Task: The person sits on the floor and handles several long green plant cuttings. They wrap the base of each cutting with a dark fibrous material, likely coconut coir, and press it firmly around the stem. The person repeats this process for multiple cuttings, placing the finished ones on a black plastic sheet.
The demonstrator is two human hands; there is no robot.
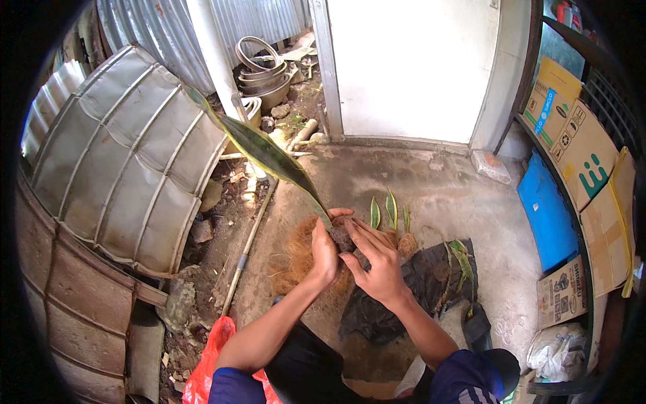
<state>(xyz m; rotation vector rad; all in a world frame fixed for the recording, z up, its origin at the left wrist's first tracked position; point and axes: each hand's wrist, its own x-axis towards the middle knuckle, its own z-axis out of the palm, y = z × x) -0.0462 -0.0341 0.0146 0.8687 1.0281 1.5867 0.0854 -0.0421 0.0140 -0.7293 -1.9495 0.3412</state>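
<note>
A long snake plant leaf, dark green with yellow edges, rises up and to the left from a dark ball of soil at its base. My left hand cups the ball from the left, and the leaf's lower end passes by its fingers. On the other side my right hand presses the ball with its fingers and thumb. Beneath and left of the hands spreads a loose heap of brown coconut fibre. Just beyond my right hand stand several small snake plant cuttings, with fibre-wrapped balls at their bases.
A black plastic sheet lies on the concrete floor, with limp leaves at its right. A red plastic bag is at lower left. A pipe borders the rubble. Cardboard boxes fill the right-hand shelf; a white door stands ahead.
</note>
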